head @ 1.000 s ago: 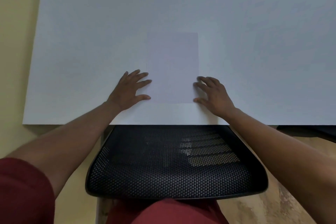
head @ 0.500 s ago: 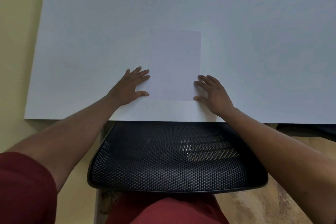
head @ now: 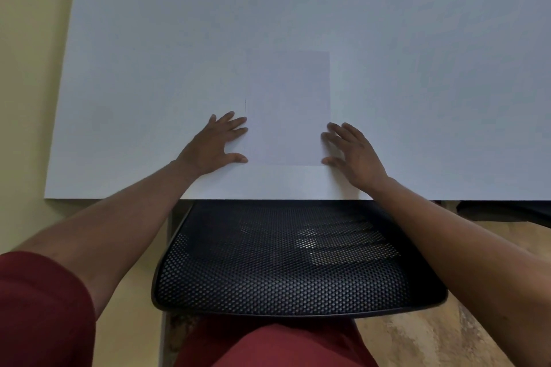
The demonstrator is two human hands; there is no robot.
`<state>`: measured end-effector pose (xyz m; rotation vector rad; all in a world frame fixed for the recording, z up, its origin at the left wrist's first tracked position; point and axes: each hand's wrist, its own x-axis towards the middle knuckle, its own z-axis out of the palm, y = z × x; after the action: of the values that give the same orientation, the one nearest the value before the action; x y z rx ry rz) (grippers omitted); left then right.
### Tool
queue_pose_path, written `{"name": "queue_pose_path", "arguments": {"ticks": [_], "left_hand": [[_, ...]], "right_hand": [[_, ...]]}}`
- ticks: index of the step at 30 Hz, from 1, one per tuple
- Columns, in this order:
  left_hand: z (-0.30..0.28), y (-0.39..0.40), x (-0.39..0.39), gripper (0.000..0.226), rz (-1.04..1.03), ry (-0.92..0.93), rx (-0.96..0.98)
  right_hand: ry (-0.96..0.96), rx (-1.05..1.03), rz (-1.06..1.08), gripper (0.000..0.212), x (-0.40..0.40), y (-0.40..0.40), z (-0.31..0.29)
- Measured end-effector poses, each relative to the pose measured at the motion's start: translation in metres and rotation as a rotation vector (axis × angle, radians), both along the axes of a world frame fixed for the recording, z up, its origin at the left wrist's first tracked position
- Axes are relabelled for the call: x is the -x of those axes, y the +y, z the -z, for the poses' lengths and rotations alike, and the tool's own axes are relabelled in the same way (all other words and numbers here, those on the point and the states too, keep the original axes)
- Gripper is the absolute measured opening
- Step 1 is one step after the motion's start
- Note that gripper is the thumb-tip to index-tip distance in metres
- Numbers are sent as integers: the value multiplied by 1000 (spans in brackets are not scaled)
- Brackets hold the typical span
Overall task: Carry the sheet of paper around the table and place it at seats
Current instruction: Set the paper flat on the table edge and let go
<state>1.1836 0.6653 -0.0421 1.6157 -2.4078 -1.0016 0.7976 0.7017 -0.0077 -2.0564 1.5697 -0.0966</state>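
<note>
A pale sheet of paper [head: 287,107] lies flat on the white table [head: 417,53], a little back from the near edge and straight ahead of a black mesh chair [head: 292,259]. My left hand [head: 213,146] rests flat on the table at the sheet's left edge, fingers spread and fingertips touching that edge. My right hand [head: 354,152] rests on the table at the sheet's right edge, fingers slightly bent with the tips at the paper. Neither hand grips the sheet.
The chair is tucked under the table's near edge, between my arms. The table's left corner [head: 47,197] shows, with a yellowish floor beyond it. A mottled tan floor [head: 432,337] lies at the lower right. My red-clothed knees are at the bottom.
Both hands have slid slightly outward from the sheet toward its side edges. The paper has stayed flat at the same place on the table.
</note>
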Motion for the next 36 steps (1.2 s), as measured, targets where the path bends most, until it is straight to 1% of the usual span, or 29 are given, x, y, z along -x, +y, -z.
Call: {"name": "queue_pose_path", "arguments": {"ticks": [2, 5, 9, 12, 14, 16, 18, 21, 23, 28, 36], "left_hand": [[0, 0, 0, 83, 4, -5, -2], [-3, -1, 0, 87, 5, -15, -19], [-10, 1, 0, 82, -8, -10, -10], [-15, 7, 1, 75, -48, -15, -16], [-13, 10, 1, 70, -58, -28, -15], [-11, 11, 0, 69, -29, -51, -12], [-7, 12, 2, 70, 1, -72, 1], [-1, 14, 3, 71, 11, -84, 25], [2, 15, 3, 69, 10, -79, 42], [3, 19, 5, 67, -15, -42, 27], [4, 21, 3, 67, -22, -15, 14]], "right_hand": [[-34, -10, 18, 66, 0, 0, -2], [-148, -21, 176, 68, 2, -2, -9], [-270, 42, 344, 56, 20, -2, -14], [-278, 8, 395, 49, 31, 1, -17], [-228, -13, 364, 47, 33, 2, -18], [-157, -25, 279, 48, 28, 3, -17], [-106, -35, 175, 54, 24, 3, -14], [-76, -66, 77, 63, 10, 4, -5], [-60, -71, 52, 65, 3, 4, -3], [-25, -18, 11, 55, 2, 8, 4], [6, 4, -5, 53, 0, 6, 3]]}}
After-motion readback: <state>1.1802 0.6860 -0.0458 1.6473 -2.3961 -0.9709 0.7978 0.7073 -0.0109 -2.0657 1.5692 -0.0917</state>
